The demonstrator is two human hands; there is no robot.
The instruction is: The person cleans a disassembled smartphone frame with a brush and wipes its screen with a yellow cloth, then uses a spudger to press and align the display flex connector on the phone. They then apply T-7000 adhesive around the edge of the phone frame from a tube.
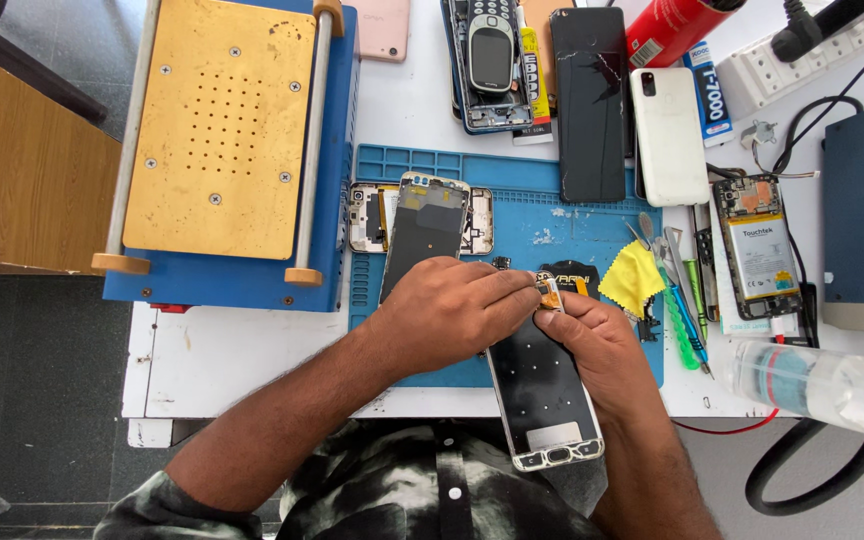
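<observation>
The screen panel (544,395) lies face down at lower centre of the frame, its top end on the blue mat (512,215) and its lower end hanging past the table edge (252,365) over the person's lap. At its top end sits a small orange flex (550,294), and both hands meet there. The left hand (452,312) comes in from the lower left, knuckles up, fingers curled and drawn together, with the fingertips pressed at the flex; whether it pinches the flex or only steadies it is hard to tell, since the fingers hide the contact. The right hand (592,335) rests along the right edge of the panel, fingers folded, thumb and forefinger closed at the same orange piece.

Just above the left hand a bare phone frame (425,228) lies tilted on the mat, over a second opened frame (367,215). To the right of the hands are a yellow cloth (632,278) and, beside it, tweezers and a green-handled tool (685,325). Further up lie a dark phone (593,105), a white phone (669,135) and a keypad phone (492,50). An opened phone showing its battery (758,250) sits at the right. At upper left stands a heating plate (222,125) on a blue base. A clear bottle (822,385) lies at lower right.
</observation>
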